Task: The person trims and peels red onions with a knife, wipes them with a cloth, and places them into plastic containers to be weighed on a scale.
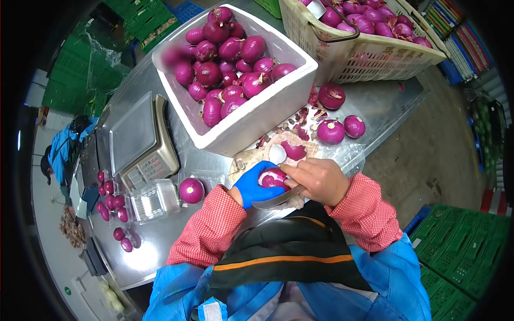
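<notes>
In a blue glove, my left hand (249,186) is closed around a red onion (272,176), partly peeled with pale patches showing. My bare right hand (322,181) grips a knife (278,199), its thumb and fingers close against the onion. The curved blade lies below the onion, near the gloved fingers; the handle is hidden in my fist. Just beyond the hands, peeled skins (294,150) and scraps lie on a cloth with a white round piece (277,154). Several whole red onions (330,131) sit to the right of the scraps.
A white foam box (230,140) of red onions stands ahead, beside a cream plastic crate (369,60) of onions. Left are a weighing scale (144,142), a clear tray (155,201) and a lone onion (191,190). Green crates (455,243) stand lower right; another person (65,150) is far left.
</notes>
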A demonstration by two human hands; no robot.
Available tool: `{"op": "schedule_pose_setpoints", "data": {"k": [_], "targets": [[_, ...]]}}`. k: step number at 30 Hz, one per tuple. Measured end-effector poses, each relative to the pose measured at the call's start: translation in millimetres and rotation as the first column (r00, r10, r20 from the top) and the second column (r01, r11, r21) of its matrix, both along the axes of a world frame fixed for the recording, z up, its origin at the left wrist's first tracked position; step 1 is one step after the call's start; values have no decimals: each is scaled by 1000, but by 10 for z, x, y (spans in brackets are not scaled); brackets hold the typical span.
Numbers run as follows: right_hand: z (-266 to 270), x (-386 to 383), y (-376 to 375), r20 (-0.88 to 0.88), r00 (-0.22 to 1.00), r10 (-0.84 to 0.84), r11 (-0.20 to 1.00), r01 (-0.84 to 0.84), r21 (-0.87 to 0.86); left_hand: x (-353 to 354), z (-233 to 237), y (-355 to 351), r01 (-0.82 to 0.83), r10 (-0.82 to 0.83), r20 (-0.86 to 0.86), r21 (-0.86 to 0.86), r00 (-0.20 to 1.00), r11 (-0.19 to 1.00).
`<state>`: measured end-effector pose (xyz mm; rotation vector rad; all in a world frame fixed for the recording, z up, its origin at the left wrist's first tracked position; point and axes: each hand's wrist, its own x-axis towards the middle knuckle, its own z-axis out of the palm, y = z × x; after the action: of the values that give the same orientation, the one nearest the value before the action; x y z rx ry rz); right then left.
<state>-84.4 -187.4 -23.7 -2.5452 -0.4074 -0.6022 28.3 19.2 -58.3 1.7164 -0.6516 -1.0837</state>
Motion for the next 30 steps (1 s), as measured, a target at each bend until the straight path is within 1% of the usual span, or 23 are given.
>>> {"op": "schedule_pose_setpoints", "data": {"k": [3,6,9,12,15,17,18,21,22,23,24,25,26,27,29,30], "targets": [[-12,7,2,21,1000,-19,1000,19,-18,5,14,-33,11,-15,60,63,998,998],[-49,1,42,29,998,-51,994,54,-98,-3,60,-40,21,-38,134,128,990,992],[-109,23,71,26,996,-87,991,89,-97,-6,71,-58,0,-8,141,56,990,998],[-151,78,69,-28,996,-86,996,87,34,-32,97,-54,-24,24,55,7,998,1000],[-241,105,70,-170,983,-71,980,100,171,-43,105,-75,-10,8,20,104,1000,995],[-388,163,-27,-308,941,-140,961,204,186,-118,186,-73,78,-102,260,102,960,992],[-477,183,-67,-377,911,-167,948,253,192,-162,148,-88,79,-73,181,-26,981,997],[-686,209,-171,-552,821,-147,797,429,425,-137,119,-149,-91,97,10,-285,995,954],[-729,202,-234,-521,810,-268,861,444,248,-39,149,-123,-19,29,38,-247,999,969],[-761,173,-250,-513,801,-309,821,497,281,8,93,-104,-102,76,-102,-285,992,953],[-660,147,-225,-501,792,-348,779,542,316,65,-27,-91,-190,117,-237,-314,964,930],[-510,115,-163,-497,779,-382,732,583,352,85,-5,-107,-282,152,-373,-324,915,903],[-352,77,-53,-552,820,-153,653,503,566,45,41,-104,-498,164,-699,-305,696,812],[-255,45,34,-492,865,-99,635,435,638,25,46,-138,-529,129,-750,-322,648,785],[-45,16,97,-478,878,-20,668,368,647,-41,48,-186,-594,45,-839,-345,543,727],[-23,11,84,-491,870,-42,672,389,631,-70,39,-209,-582,18,-828,-378,560,720]]}}
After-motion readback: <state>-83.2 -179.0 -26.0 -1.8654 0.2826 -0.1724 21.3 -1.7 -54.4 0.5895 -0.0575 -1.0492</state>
